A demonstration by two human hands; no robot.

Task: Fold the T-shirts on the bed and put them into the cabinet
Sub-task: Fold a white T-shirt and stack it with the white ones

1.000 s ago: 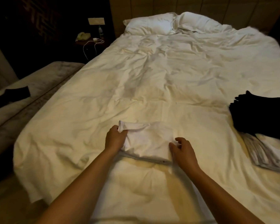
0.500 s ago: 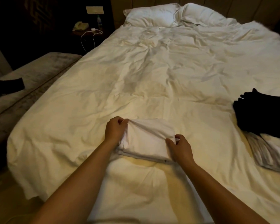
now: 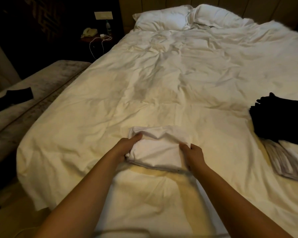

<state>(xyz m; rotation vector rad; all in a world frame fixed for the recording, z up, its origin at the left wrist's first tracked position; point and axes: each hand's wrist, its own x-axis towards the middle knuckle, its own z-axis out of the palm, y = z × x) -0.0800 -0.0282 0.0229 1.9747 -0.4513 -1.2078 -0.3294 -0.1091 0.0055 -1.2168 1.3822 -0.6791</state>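
- The white T-shirt (image 3: 155, 150) lies folded near the foot of the bed (image 3: 162, 83).
- The left hand (image 3: 126, 146) holds its left side.
- The right hand (image 3: 193, 154) pinches its right side.
- A black pile (image 3: 280, 117) sits far right.

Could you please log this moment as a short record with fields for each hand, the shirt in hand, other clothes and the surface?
left hand: left hand grips the left edge of the white T-shirt
right hand: right hand grips its right edge
shirt state: partly folded, lying on the bed
other clothes: black garment over a striped garment, at the right
cabinet: not in view
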